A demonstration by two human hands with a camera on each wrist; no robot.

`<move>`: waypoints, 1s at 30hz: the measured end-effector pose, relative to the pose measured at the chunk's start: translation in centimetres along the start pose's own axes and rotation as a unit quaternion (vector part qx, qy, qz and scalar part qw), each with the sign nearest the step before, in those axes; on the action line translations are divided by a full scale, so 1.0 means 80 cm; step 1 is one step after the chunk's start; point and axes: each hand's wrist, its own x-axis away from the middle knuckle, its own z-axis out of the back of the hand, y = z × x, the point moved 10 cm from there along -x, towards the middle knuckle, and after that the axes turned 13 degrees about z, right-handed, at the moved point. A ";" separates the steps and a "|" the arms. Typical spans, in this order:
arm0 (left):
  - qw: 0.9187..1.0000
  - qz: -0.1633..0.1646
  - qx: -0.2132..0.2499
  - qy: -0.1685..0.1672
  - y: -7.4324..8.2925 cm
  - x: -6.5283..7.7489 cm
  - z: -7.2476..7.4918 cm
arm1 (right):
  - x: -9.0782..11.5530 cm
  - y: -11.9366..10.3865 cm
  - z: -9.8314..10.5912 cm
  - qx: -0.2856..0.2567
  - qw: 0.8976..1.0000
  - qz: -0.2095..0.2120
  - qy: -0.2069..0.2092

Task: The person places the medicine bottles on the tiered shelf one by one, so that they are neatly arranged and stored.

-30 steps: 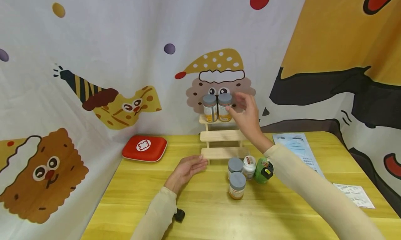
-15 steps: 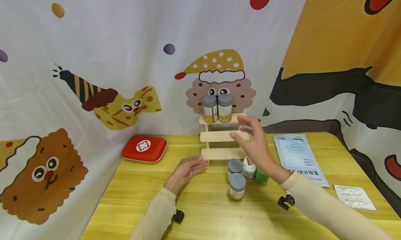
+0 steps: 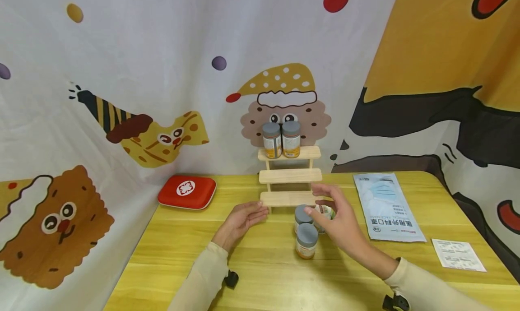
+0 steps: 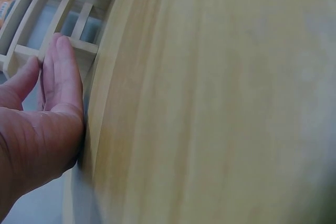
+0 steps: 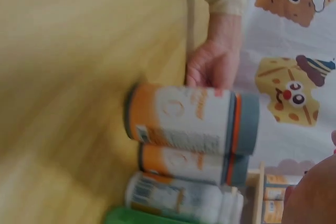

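Note:
My left hand (image 3: 240, 220) is at the left end of the lowest step of a small wooden three-step display rack (image 3: 290, 198). In the left wrist view, the thumb and straight fingers (image 4: 65, 77) pinch that step's end. My right hand (image 3: 339, 223) hovers above the bottles in front of the rack, fingers spread and holding nothing. Nearest it are a white bottle (image 5: 178, 198), mostly hidden in the head view, and a green bottle (image 5: 131, 217). Two grey-capped bottles (image 3: 306, 241) stand just left of it. Two similar bottles (image 3: 281, 141) stand side by side on the top step.
A red first-aid case (image 3: 187, 192) lies at the back left of the wooden table (image 3: 170, 257). On the right lie a packaged face mask (image 3: 387, 207) and a white blister pack (image 3: 458, 255). A printed curtain (image 3: 183, 67) hangs behind.
My right hand has moved from the right-hand bottle on the top step down to the bottles on the table, leaving that bottle standing. My left hand has stayed in place.

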 end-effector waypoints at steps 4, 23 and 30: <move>1.000 0.001 0.004 0.003 0.000 0.002 0.000 | 0.025 0.004 -0.003 0.028 0.999 -0.020 -0.004; 1.000 -0.002 0.004 0.009 0.001 0.004 0.000 | 0.088 0.025 -0.025 0.080 0.993 -0.087 -0.004; 1.000 -0.009 0.003 0.007 0.001 0.005 -0.002 | 0.100 0.042 -0.032 0.086 0.990 -0.109 -0.005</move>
